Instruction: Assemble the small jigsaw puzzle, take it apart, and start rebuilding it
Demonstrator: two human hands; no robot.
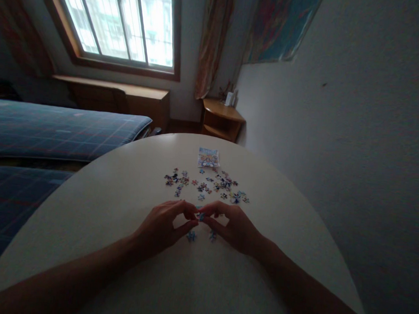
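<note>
Both hands meet over the near middle of a round white table. Between their fingertips is a small blue jigsaw puzzle piece, partly hidden by the fingers. My left hand pinches it from the left, thumb and index finger closed. My right hand pinches it from the right in the same way. Just below the hands lie two light-blue clusters of puzzle pieces, one on the left and one on the right, the latter partly covered by my right thumb.
Beyond the hands, loose puzzle pieces are scattered, with another group to the left. A printed picture sheet lies behind them. A bed with a plaid mattress stands left; a white wall rises on the right.
</note>
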